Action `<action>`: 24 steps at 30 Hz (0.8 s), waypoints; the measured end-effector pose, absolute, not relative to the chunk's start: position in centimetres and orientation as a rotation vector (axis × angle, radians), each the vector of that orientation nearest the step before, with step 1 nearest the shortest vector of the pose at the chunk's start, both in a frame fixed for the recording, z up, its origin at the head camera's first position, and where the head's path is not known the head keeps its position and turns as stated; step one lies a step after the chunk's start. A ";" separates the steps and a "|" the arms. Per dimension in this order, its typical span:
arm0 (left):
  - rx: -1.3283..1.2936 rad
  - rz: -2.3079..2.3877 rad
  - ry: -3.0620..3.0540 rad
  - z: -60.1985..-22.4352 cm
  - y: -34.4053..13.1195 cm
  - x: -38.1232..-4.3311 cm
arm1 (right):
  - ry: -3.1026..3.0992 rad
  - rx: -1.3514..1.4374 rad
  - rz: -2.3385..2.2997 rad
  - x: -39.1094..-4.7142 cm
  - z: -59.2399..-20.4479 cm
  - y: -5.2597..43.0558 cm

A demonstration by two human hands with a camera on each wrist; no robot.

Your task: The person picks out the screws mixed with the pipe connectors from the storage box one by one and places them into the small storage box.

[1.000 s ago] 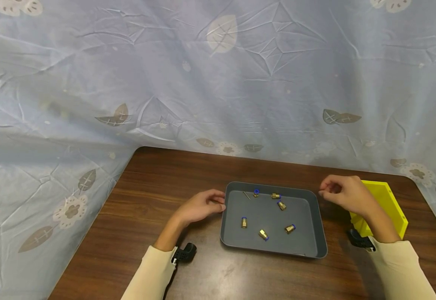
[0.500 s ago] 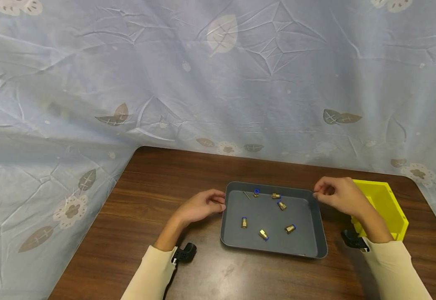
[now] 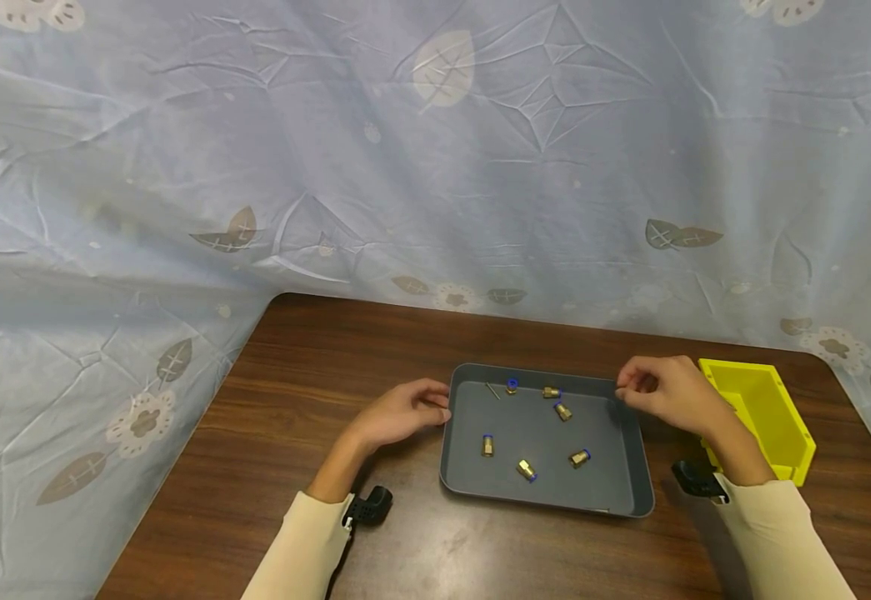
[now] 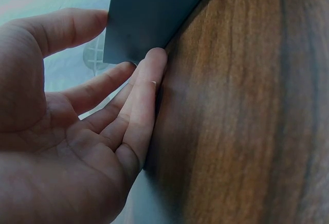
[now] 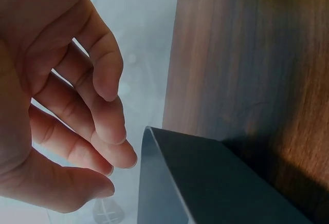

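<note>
A shallow grey tray lies on the table, holding several brass push-in air fittings with blue collars, one of them a fitting near the front. A thin metal pin lies at its back left. My left hand rests at the tray's left side; in the left wrist view its thumb touches the grey wall and its fingers lie against the table. My right hand hovers by the tray's back right corner, fingers loosely bent, nothing between them. In the right wrist view a small gap separates the fingertips from the rim.
A yellow bin stands right of the tray, behind the right forearm. The brown wooden table ends at the back against a pale patterned cloth. Another thin piece lies along the tray's front edge.
My right hand has moved left, from beside the yellow bin to the tray's back right corner. More of the bin shows now. The left hand and the tray have stayed put.
</note>
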State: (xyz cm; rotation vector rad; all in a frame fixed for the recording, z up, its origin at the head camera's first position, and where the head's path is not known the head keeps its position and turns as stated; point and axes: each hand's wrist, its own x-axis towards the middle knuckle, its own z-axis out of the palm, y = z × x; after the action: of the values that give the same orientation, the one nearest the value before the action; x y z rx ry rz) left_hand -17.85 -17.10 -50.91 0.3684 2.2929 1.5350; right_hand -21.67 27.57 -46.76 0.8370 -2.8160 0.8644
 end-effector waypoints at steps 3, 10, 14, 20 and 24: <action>0.374 1.535 2.293 -50.9 -17.1 -17.8 | -2.807 0.847 0.857 -21.7 -46.6 27.3; 0.349 1.533 2.296 -51.0 -17.1 -17.8 | -2.827 0.866 0.841 -22.1 -46.0 26.3; 0.343 1.525 2.305 -51.0 -17.1 -17.8 | -2.851 0.892 0.848 -22.3 -45.6 25.5; 0.345 1.523 2.309 -50.8 -17.1 -17.7 | -2.854 0.943 0.885 -22.7 -45.5 24.0; 0.344 1.518 2.312 -50.8 -17.0 -17.7 | -2.856 0.977 0.883 -23.1 -45.5 22.6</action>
State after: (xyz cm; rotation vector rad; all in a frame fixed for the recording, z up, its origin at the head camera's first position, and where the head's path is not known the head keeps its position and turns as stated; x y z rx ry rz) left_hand -17.71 -17.03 -50.82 0.3440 2.3119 1.5184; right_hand -23.08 22.62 -45.49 0.9771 -2.8562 0.8827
